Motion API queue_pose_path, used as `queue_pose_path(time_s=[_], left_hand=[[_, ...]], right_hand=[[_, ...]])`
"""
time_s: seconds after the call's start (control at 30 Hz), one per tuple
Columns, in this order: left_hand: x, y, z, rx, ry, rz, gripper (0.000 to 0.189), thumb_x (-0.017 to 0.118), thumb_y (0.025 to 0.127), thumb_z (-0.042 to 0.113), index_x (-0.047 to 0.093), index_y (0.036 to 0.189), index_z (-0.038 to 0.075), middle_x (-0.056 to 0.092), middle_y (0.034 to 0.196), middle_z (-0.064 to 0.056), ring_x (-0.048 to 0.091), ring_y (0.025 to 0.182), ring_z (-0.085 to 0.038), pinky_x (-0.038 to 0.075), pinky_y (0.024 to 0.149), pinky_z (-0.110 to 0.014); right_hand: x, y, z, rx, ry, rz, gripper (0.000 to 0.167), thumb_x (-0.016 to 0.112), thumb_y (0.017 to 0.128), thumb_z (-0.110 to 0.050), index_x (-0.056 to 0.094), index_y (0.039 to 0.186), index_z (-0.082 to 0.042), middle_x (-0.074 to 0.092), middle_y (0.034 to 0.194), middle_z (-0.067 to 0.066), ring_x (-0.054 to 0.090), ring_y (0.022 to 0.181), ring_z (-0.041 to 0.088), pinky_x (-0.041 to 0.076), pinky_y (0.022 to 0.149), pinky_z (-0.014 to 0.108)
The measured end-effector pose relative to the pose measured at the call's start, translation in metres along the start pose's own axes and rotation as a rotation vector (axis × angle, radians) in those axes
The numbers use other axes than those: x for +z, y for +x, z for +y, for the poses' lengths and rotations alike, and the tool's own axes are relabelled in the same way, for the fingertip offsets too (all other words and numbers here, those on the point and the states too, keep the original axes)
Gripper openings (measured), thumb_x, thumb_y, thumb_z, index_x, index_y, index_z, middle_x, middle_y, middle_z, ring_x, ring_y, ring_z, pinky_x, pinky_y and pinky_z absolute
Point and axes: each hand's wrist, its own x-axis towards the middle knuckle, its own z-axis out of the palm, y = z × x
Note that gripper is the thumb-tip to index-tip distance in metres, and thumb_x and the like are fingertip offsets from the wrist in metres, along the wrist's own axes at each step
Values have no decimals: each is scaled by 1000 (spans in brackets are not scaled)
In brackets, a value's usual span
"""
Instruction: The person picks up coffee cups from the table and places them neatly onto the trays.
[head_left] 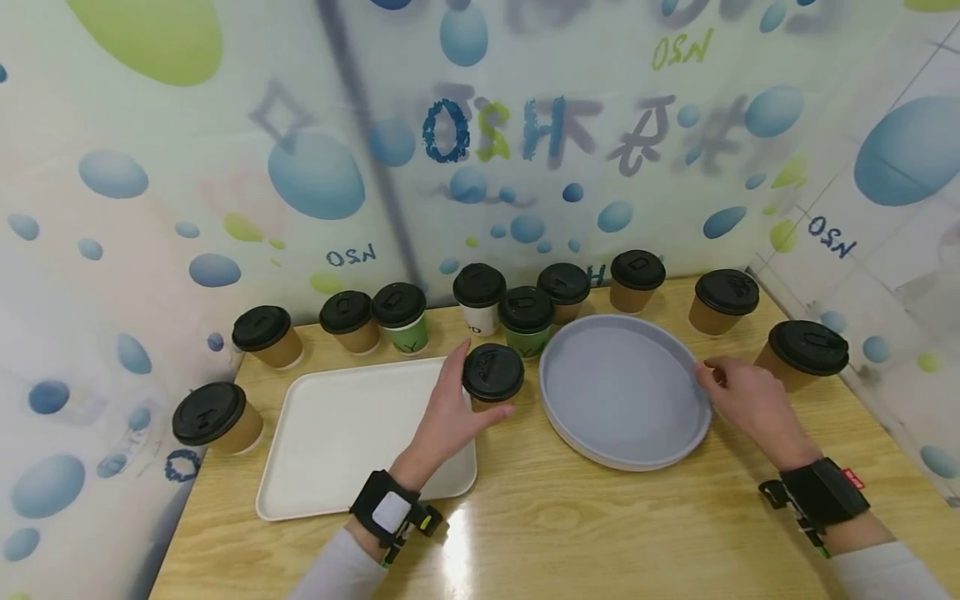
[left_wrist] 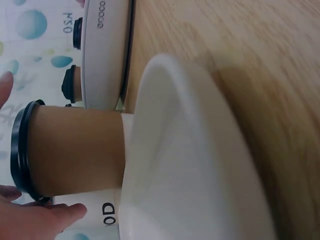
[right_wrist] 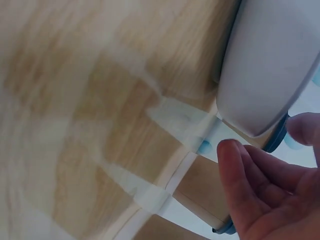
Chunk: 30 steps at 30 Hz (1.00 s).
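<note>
A brown paper cup with a black lid [head_left: 492, 372] stands at the right edge of the white rectangular tray [head_left: 367, 433]. Around this cup my left hand [head_left: 450, 408] spreads its thumb and fingers; in the left wrist view the thumb is apart from the lid, and the fingers [left_wrist: 35, 220] lie close to its other side. Whether they touch is unclear. My right hand [head_left: 750, 404] is at the right rim of the round grey-blue tray [head_left: 626, 392], fingers loosely bent. The right wrist view shows its thumb near the tray wall [right_wrist: 270, 65], with nothing held.
Along the back stand several lidded cups, among them a white one [head_left: 480, 296] and a green one [head_left: 527, 321]. Two brown cups [head_left: 217, 417] [head_left: 267, 336] are on the left; another brown cup [head_left: 802, 354] stands beyond my right hand. A printed curtain [head_left: 525, 192] hangs behind the wooden table [head_left: 570, 533].
</note>
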Motion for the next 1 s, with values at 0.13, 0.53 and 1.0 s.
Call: queue_pose_path(time_s=[0.13, 0.53, 1.0], left_hand=[[7, 2, -1, 3, 6, 18, 116, 93, 78, 33, 21, 164, 6, 26, 166, -20, 29, 152, -38, 30, 120, -56], [17, 10, -6, 46, -2, 64, 108, 94, 76, 19, 27, 160, 5, 37, 157, -22, 40, 143, -39, 36, 116, -57], [21, 11, -1, 49, -86, 122, 104, 94, 74, 11, 31, 157, 9, 47, 152, -17, 46, 141, -36, 37, 115, -57]], right_hand=[[5, 0, 0, -11, -11, 3, 46, 54, 107, -29, 66, 120, 13, 72, 97, 25, 68, 79, 33, 54, 63, 48], [10, 1, 1, -17, -40, 17, 38, 57, 104, -20, 67, 115, 15, 72, 91, 24, 65, 69, 27, 52, 57, 40], [11, 1, 1, -34, -36, 31, 36, 55, 105, -18, 66, 116, 15, 71, 88, 22, 62, 65, 23, 48, 53, 34]])
